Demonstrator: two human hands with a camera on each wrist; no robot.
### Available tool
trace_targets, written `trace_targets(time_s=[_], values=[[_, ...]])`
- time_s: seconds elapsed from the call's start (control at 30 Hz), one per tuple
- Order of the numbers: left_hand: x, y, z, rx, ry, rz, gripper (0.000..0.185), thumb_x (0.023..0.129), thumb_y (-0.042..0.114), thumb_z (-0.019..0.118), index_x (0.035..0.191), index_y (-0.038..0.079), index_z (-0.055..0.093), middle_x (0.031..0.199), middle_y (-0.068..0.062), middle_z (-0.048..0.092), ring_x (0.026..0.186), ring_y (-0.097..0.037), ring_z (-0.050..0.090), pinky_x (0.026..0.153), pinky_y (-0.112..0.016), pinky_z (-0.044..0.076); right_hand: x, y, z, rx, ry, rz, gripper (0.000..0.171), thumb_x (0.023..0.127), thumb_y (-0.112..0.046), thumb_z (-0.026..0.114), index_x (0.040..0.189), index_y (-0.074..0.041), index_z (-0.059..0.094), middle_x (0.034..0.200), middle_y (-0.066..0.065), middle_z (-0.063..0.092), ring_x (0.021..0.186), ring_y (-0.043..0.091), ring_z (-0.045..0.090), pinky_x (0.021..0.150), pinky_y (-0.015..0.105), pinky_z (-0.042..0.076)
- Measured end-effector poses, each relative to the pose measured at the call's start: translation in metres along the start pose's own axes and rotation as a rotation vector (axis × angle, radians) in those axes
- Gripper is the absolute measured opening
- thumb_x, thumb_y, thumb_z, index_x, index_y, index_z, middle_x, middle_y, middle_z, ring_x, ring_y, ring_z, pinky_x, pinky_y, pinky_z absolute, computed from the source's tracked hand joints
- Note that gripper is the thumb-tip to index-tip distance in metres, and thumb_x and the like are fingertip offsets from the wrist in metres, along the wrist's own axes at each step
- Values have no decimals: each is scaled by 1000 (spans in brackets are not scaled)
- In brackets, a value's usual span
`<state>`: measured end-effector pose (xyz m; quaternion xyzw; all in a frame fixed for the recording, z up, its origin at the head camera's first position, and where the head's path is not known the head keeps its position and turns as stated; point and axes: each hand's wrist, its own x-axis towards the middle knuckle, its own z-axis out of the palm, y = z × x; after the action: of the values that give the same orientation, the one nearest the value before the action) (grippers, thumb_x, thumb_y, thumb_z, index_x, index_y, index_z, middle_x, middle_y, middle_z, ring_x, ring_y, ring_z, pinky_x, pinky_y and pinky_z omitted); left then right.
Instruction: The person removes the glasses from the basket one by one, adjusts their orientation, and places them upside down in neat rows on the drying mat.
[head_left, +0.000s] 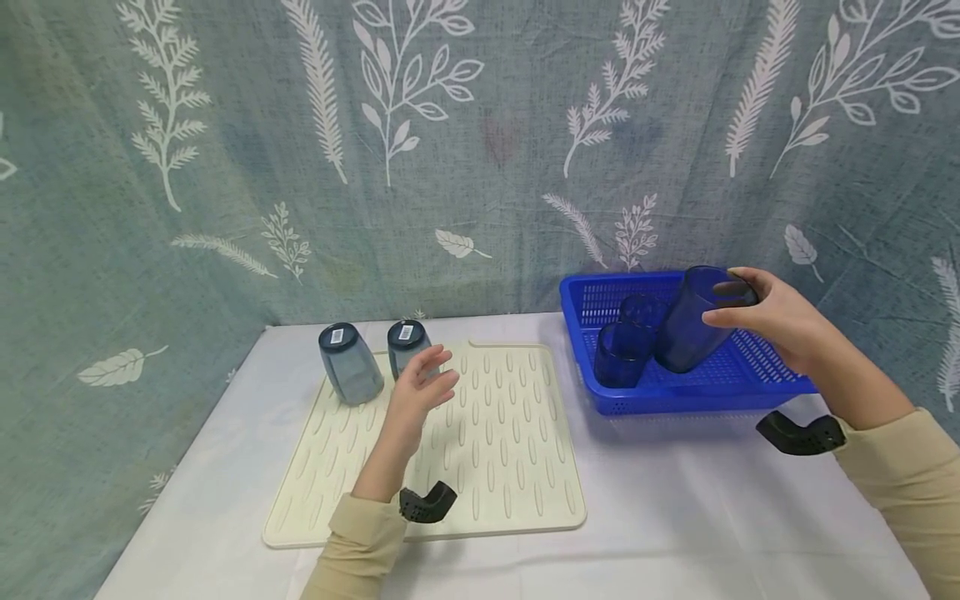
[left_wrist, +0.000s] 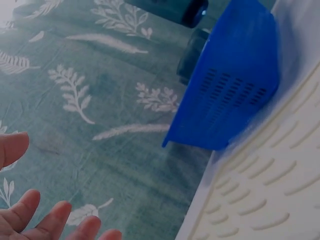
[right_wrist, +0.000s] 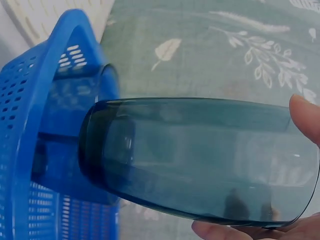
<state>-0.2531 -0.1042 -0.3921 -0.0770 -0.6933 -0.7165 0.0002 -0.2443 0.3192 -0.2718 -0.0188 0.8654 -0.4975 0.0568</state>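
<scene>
My right hand [head_left: 780, 321] grips a tall blue-tinted drinking glass [head_left: 693, 321] near its rim, thumb on one side and fingers on the other. The glass leans with its base low, over the blue basket [head_left: 675, 404]; the right wrist view shows this glass [right_wrist: 200, 160] close up. Two smaller glasses, a front one [head_left: 618, 362] and a back one [head_left: 641, 310], stand in the basket. My left hand [head_left: 420, 392] hovers over the cream draining mat [head_left: 495, 467], fingers loosely bent and holding nothing. It partly hides an upside-down glass [head_left: 405, 337]; another upside-down glass [head_left: 348, 367] stands farther left.
Both upside-down glasses carry a white label on the base. A white cloth [head_left: 645, 517] covers the table around mat and basket. Behind them hangs a grey-green curtain [head_left: 495, 217] with white leaf prints, close to the basket's back edge.
</scene>
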Motion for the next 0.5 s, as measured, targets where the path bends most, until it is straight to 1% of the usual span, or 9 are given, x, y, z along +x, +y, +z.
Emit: trace_targets(time_s=[0.1, 0.23, 0.3, 0.37, 0.5], values=[[3, 2, 3, -18, -3, -2, 54, 89, 11, 58, 138, 7, 34, 138, -13, 40, 122, -30, 44, 96, -45, 42, -2, -6, 0, -7, -6, -12, 93, 88, -27, 61, 146, -7, -8, 146, 22, 18, 133, 39, 20, 107, 56, 19], [6, 5, 9, -53, -8, -6, 53, 90, 10, 56, 138, 5, 34, 137, -15, 41, 123, -32, 44, 95, -46, 43, -4, -14, 4, -14, -7, -40, 90, 88, -27, 61, 147, -8, -5, 144, 19, 23, 128, 30, 31, 106, 56, 22], [7, 6, 12, -80, -10, -16, 52, 90, 9, 56, 137, 5, 34, 137, -16, 41, 124, -32, 42, 95, -47, 43, -4, -18, 8, -6, -5, -57, 89, 88, -26, 61, 147, -8, -3, 144, 17, 25, 125, 27, 33, 105, 55, 23], [8, 8, 14, -104, -18, -24, 53, 90, 8, 55, 138, 3, 33, 137, -17, 40, 125, -32, 41, 95, -48, 42, -5, -23, 12, 4, 1, -71, 88, 88, -25, 62, 147, -7, -1, 142, 17, 26, 126, 28, 32, 106, 55, 22], [9, 10, 18, -150, -41, -36, 53, 90, 7, 54, 138, 3, 33, 138, -17, 39, 126, -33, 39, 95, -47, 43, -5, -33, 21, 49, 9, -89, 88, 86, -24, 64, 147, -7, 2, 142, 17, 28, 132, 34, 24, 107, 54, 19]])
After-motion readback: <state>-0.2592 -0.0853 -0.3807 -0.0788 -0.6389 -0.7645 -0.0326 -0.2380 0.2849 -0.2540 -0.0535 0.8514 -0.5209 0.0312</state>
